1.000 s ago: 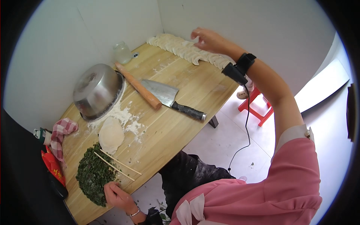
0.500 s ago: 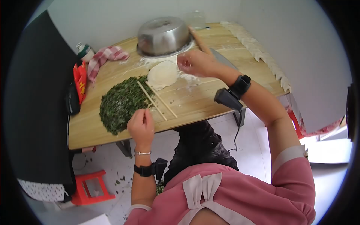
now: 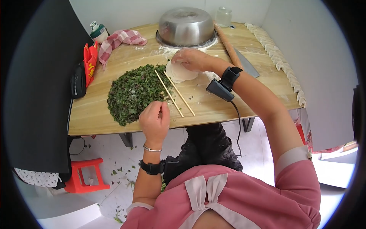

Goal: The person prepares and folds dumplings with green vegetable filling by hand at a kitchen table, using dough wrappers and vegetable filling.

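Observation:
My right hand (image 3: 190, 60) reaches over the pale round dough wrappers (image 3: 181, 74), fingers curled down and pinching at the upper edge. Its fingertips are partly hidden, and I cannot count the layers. At the near edge of the table, my left hand (image 3: 155, 119) is closed in a loose fist, with nothing showing in it. Just beyond that fist lies a broad heap of chopped green leaves (image 3: 133, 93). Two wooden chopsticks (image 3: 176, 93) rest side by side between the heap and the wrappers, their far ends on the leaves.
An upturned steel basin (image 3: 187, 26) stands at the back, beside a rolling pin (image 3: 228, 45), a flat grey blade (image 3: 247, 65) and a glass jar (image 3: 223, 17). Folded dumplings (image 3: 280, 57) line the right edge. A checked cloth (image 3: 120, 40) and red packet (image 3: 90, 63) lie left.
My right hand has come down onto the upper part of the wrappers from their right side. The left fist stays near the table edge. The camera view has shifted.

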Demonstrator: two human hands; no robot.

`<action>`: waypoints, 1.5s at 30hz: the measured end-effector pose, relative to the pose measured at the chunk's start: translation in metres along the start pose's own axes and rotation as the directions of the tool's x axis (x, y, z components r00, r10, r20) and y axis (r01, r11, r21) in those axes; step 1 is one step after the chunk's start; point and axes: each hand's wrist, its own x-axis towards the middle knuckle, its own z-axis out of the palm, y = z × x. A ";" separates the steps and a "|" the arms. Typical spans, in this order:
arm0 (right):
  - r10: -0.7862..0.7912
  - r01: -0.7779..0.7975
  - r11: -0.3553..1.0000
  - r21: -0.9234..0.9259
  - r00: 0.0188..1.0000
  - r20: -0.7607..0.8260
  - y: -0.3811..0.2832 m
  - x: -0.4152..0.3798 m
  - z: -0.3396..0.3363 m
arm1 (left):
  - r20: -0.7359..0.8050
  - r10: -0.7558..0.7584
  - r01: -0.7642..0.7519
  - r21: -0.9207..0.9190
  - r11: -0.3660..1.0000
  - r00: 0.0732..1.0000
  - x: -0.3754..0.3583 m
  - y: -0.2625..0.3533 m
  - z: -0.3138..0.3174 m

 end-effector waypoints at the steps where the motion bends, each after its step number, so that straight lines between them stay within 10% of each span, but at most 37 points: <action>1: -0.023 0.023 1.000 -0.012 0.999 0.026 -0.002 0.001 -0.001 | 0.017 -0.002 0.002 0.012 1.000 1.000 0.001 0.001 -0.001; 16: -0.088 0.008 0.957 -0.289 0.961 -0.263 -0.036 -0.002 0.019 | 0.016 -0.014 0.013 0.042 0.999 1.000 0.001 0.002 0.000; 22: 0.166 -0.192 0.962 -0.195 0.976 -0.138 -0.037 -0.001 0.006 | -0.001 -0.018 0.018 0.020 1.000 1.000 0.000 0.001 0.000; 35: 0.134 -0.208 0.954 -0.216 0.940 -0.313 -0.044 -0.008 0.016 | 0.003 -0.012 0.012 0.032 0.999 1.000 0.000 -0.001 0.001; 38: 0.374 -0.360 0.927 0.104 0.869 -0.323 -0.030 -0.013 0.006 | 0.003 0.031 -0.031 0.026 0.999 1.000 0.000 -0.004 0.001; 41: 0.642 -0.277 0.591 0.758 0.730 -0.233 0.000 -0.018 0.011 | -0.005 0.028 -0.028 0.023 0.999 1.000 0.000 -0.002 0.002; 45: 0.768 -0.291 0.326 0.899 0.636 -0.072 0.004 -0.026 0.004 | 0.002 0.019 -0.019 0.039 0.999 1.000 0.001 0.000 0.002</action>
